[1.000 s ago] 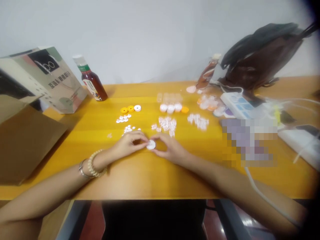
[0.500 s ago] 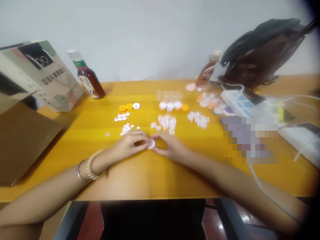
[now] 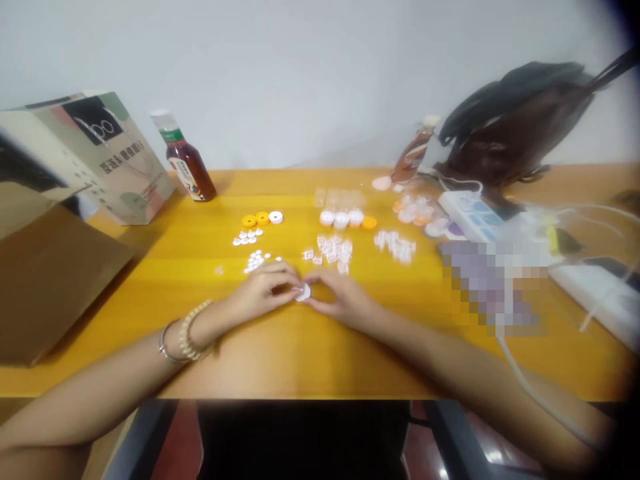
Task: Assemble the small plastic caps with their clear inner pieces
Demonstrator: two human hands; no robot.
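Note:
Between my two hands is a small round white piece point(image 3: 303, 292), held just above or against the table; I cannot tell which. My left hand point(image 3: 270, 288) pinches it from the left with thumb and fingertips. On the other side my right hand point(image 3: 343, 297) curves its thumb and index finger to the edge of the same piece. Just beyond my left fingers lie small white discs point(image 3: 256, 261). Behind those sit white pieces with little stems point(image 3: 247, 237). White lattice-like pieces point(image 3: 334, 249) are heaped beyond my right hand.
Farther back are yellow and white rings point(image 3: 263, 219), a row of white and orange round parts point(image 3: 342, 219) and clear cups point(image 3: 343, 198). More white bits point(image 3: 395, 245) lie right. Bottles point(image 3: 190, 170), a paper bag point(image 3: 123, 160), a cardboard box point(image 3: 60, 280), a backpack point(image 3: 520, 127) and cables surround them.
My view has shifted slightly, so the whole scene sits a little lower. Both hands stay around the white piece, which seems turned slightly.

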